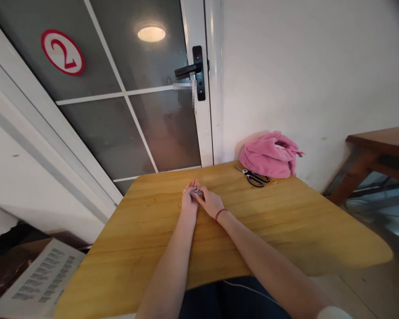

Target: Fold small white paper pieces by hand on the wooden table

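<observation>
Left hand: here's my bare left hand (188, 203) at frame centre, palm up, fingers partly curled beneath the piece; gripping or just cradling, I can't tell.
Right hand: my bare right hand (213, 204) sits just right of it, thumb and fingers pinching!
Small greyish, dark-streaked piece: there it is (196, 192), mid-frame between my two hands, half hidden by fingers, too small to make out.
Handling: I'd say keep the left palm steady as a cradle, pinch lightly near the edge, and stay low over the wood.
Thin red cord bracelet: snug (221, 214) on my right wrist, clear of the fingertips.
Yellow-brown wooden tabletop: broad and smooth (146, 235) across the lower middle, under both forearms.
Black-handled metal scissors: lying (257, 179) right of centre, apart from my hands.
Fluffy pink cloth bundle: just behind them (267, 155), by the white wall (306, 66) at upper right.
</observation>
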